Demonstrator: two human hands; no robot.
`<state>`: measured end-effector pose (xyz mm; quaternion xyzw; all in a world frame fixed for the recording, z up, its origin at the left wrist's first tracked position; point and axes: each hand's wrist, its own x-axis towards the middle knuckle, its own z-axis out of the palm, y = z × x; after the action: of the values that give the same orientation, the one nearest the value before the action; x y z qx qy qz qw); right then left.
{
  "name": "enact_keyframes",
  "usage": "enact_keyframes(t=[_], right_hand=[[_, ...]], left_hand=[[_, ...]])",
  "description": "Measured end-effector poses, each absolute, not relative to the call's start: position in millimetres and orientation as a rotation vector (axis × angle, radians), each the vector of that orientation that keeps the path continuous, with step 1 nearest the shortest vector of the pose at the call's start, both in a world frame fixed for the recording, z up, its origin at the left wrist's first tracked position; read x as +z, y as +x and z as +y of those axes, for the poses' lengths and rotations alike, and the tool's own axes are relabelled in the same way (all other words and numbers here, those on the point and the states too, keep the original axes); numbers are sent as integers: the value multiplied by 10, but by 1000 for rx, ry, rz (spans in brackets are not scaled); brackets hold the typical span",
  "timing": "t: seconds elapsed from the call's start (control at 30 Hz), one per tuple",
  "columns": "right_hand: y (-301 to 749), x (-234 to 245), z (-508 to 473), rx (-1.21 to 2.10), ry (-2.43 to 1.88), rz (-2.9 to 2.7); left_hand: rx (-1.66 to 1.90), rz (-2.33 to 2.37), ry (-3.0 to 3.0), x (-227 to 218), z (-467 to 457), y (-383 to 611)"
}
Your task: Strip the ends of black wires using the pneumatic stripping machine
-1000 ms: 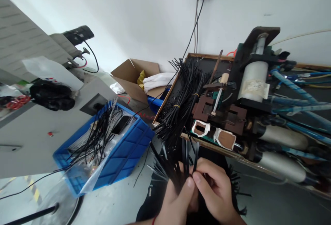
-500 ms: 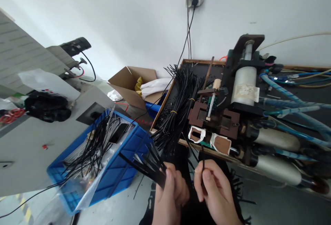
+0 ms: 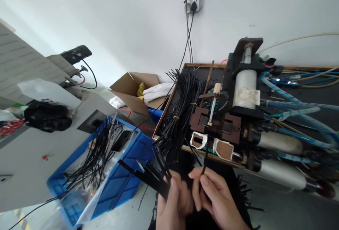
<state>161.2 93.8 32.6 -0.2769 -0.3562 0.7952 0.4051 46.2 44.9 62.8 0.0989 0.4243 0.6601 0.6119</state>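
Observation:
Low in front of my lap, my left hand (image 3: pixel 174 196) is closed round a fan of flat black strips (image 3: pixel 148 177), whose ends spread up and to the left. Beside it, my right hand (image 3: pixel 215 193) pinches one thin black strip (image 3: pixel 204 166) between thumb and fingers. That strip stands nearly upright, its upper end near the gap between two brown pads (image 3: pixel 224 149) edged with white tape on the machine (image 3: pixel 230 127). Just beyond my hands, bundles of long black strands (image 3: pixel 182 106) lie on the bench, held with yellow bands.
On the left a blue crate (image 3: pixel 127 166) holds loose black and grey strands and a phone-like dark slab. A cardboard box (image 3: pixel 132 92) stands behind it. Metal cylinders (image 3: pixel 282 177) and blue hoses (image 3: pixel 291 103) fill the bench's right side. Black offcuts (image 3: pixel 245 194) stick out below.
My right hand has shifted slightly left with its strip, closer to my left hand. The left hand keeps its bunch in nearly the same place. The view has tilted a little.

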Motion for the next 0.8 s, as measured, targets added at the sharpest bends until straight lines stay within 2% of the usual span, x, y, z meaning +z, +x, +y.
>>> enact_keyframes(t=[0.8], right_hand=[[1591,366,1005,2022,-785,-812]], left_hand=[[1484,893,327,577,446,455]])
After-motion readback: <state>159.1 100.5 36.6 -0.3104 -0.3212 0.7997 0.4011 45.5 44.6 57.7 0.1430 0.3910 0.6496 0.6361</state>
